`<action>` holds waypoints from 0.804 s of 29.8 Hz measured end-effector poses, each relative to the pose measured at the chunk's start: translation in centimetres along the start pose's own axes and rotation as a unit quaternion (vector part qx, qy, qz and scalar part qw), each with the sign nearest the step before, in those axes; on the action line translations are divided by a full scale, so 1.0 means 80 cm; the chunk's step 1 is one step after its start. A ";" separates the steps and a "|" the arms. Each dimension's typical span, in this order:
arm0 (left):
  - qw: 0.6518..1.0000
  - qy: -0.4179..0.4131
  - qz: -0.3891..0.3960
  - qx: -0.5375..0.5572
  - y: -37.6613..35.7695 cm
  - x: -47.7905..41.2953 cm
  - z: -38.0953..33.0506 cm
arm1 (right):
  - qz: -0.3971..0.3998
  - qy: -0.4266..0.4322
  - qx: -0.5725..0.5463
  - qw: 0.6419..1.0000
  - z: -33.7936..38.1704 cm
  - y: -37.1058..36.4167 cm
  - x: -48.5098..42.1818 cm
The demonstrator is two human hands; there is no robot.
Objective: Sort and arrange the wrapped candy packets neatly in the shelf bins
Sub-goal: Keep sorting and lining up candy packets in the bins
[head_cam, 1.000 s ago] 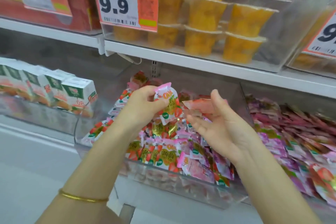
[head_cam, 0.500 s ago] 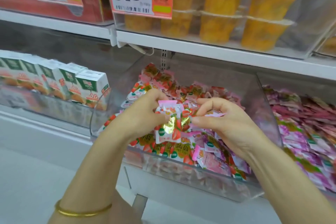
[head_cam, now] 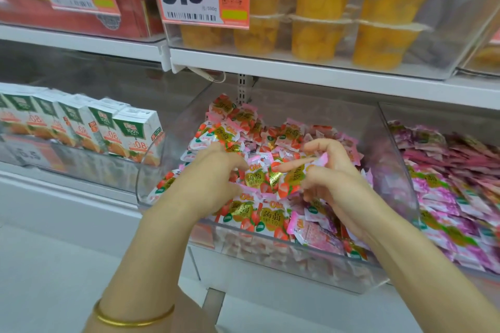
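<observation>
The left hand (head_cam: 213, 170) grips a small stack of strawberry candy packets (head_cam: 266, 178) above the middle of the clear bin (head_cam: 284, 259), and the right hand (head_cam: 332, 178) pinches the stack's right edge. It would be best to square the edges first, then lay the packets face-up along the bin's front wall.

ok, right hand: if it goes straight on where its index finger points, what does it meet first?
The right hand points left along its index finger: first the packet the left hand grips, then that hand's thumb. Depth is unclear, so it might pass just above.
</observation>
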State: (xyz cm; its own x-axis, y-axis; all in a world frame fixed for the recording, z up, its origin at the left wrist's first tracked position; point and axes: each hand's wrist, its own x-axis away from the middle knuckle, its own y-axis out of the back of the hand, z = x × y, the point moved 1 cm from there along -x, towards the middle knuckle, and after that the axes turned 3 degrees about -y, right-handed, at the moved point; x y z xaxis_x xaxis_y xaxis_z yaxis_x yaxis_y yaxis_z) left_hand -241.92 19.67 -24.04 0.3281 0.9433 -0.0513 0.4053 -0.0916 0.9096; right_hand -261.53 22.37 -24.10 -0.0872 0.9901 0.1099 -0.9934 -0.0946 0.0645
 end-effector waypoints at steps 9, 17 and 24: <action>0.975 0.009 -0.188 0.120 0.009 -0.001 -0.009 | 0.015 0.036 0.160 0.986 -0.010 -0.010 -0.025; 0.972 -0.008 -0.189 0.140 0.003 -0.009 -0.025 | 0.032 0.147 0.479 0.865 0.001 -0.026 -0.027; 0.976 -0.051 -0.164 0.136 -0.011 -0.021 -0.055 | 0.057 0.083 0.493 0.864 0.039 0.042 0.016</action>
State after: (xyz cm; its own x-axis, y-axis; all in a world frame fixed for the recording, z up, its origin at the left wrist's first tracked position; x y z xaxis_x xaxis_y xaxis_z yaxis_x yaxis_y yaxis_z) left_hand -246.53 19.58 -22.92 0.2201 0.9006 -0.3749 0.7095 0.1160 0.6951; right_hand -264.76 23.02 -20.61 -0.2715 0.9618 0.0340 -0.4376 -0.1548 0.8858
